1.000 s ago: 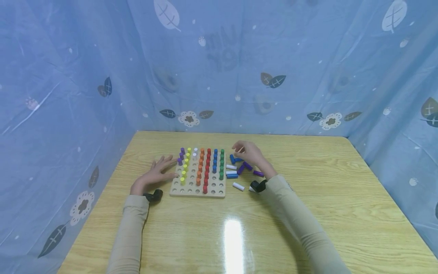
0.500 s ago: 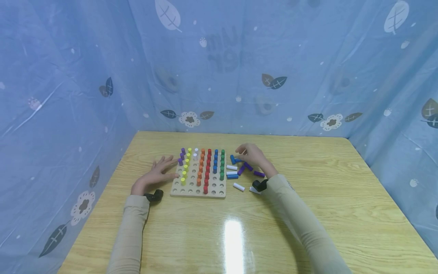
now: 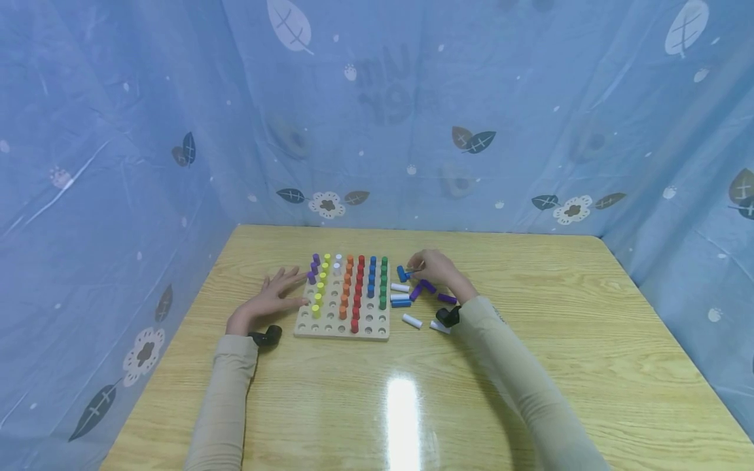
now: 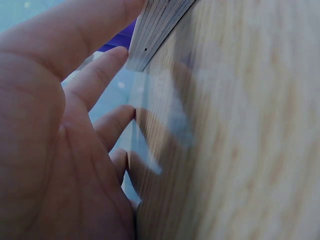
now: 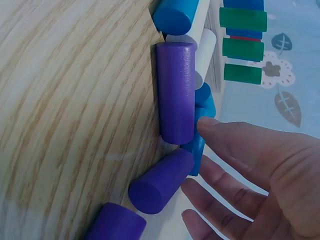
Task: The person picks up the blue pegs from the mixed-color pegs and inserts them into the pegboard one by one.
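A wooden pegboard (image 3: 341, 336) stands mid-table, with rows of purple, yellow, white, orange, red, blue and green pegs upright in its holes. My left hand (image 3: 268, 302) lies at the board's left side, fingers spread; in the left wrist view, its fingertips touch the board's edge (image 4: 160, 30). Right of the board, my right hand (image 3: 434, 267) pinches a blue peg (image 5: 197, 155) with thumb and fingers, low over the table. Another blue peg (image 3: 402, 273) lies against its left end. Purple pegs (image 5: 177, 95) lie just in front of the right hand.
Two white pegs (image 3: 399, 288) and a blue peg (image 3: 401, 303) lie along the board's right edge. Nearer me are a loose white peg (image 3: 412, 321) and another white peg (image 3: 439, 326) beside the right wrist camera (image 3: 449, 318). A blue curtain (image 3: 377, 131) encloses the wooden table (image 3: 318, 399).
My right hand has moved slightly right and down onto the blue peg, its fingers closing in around it. The left hand has stayed at the board.
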Demonstrator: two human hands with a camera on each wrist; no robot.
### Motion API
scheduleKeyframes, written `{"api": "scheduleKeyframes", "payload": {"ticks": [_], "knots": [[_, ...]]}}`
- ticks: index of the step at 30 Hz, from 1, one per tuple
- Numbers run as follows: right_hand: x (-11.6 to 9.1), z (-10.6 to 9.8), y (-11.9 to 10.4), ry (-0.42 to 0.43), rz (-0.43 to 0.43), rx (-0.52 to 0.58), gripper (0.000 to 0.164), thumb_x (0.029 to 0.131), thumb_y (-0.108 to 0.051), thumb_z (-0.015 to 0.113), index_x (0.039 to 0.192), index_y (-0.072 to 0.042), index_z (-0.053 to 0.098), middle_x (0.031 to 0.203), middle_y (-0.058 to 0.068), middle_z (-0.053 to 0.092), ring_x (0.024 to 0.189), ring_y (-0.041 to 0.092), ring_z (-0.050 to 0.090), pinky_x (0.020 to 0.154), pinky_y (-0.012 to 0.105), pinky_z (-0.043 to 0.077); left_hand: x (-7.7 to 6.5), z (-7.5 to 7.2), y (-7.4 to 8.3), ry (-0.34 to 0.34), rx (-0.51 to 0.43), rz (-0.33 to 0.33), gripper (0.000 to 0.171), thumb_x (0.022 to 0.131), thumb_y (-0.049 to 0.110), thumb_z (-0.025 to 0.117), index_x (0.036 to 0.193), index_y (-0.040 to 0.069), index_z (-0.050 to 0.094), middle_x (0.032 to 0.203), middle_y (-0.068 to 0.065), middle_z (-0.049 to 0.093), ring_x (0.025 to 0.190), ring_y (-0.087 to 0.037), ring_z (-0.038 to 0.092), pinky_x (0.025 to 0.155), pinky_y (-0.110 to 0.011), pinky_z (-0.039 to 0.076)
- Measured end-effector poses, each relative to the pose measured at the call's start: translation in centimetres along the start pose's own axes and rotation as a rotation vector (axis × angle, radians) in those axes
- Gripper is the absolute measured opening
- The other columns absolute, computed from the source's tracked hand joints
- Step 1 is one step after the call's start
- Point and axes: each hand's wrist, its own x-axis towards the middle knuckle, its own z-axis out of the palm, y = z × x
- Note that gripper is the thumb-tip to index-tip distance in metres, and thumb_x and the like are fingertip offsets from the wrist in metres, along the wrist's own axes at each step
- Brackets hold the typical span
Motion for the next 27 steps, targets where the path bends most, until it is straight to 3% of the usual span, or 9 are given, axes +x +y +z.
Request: {"api": "scheduleKeyframes", "payload": {"ticks": [6, 14, 27], "knots": [[-0.02, 0.17, 0.06, -0.019, -0.005, -0.016, 0.019, 0.083, -0.011, 0.066, 0.101, -0.008, 0.069, 0.103, 0.009, 0.068, 0.098, 0.027, 0.061, 0.089, 0.044, 0.048, -0.08, 0.0, 0.08, -0.002, -0.018, -0.003, 0.072, 0.087, 0.047, 0.059, 0.147, 0.024, 0.026, 0.156, -0.01, 0.005, 0.142, -0.032, -0.013, 0.108, -0.055, -0.021], [0.17, 0.16, 0.36, -0.026, -0.018, -0.023, 0.014, 0.083, -0.009, 0.066, 0.096, -0.008, 0.07, 0.096, 0.007, 0.07, 0.089, 0.023, 0.062, 0.087, 0.042, 0.049, -0.16, -0.05, 0.37, 0.003, -0.004, -0.002, 0.072, 0.087, 0.047, 0.059, 0.147, 0.023, 0.026, 0.156, -0.012, 0.006, 0.142, -0.034, -0.012, 0.108, -0.056, -0.02], [-0.56, -0.18, 0.55, 0.007, -0.012, -0.008, 0.014, 0.084, -0.014, 0.068, 0.096, -0.007, 0.068, 0.096, 0.009, 0.068, 0.091, 0.025, 0.061, 0.084, 0.043, 0.049, -0.2, 0.09, 0.09, 0.004, 0.005, 0.005, 0.071, 0.088, 0.045, 0.059, 0.147, 0.023, 0.026, 0.156, -0.012, 0.006, 0.142, -0.034, -0.012, 0.108, -0.056, -0.02]]}}
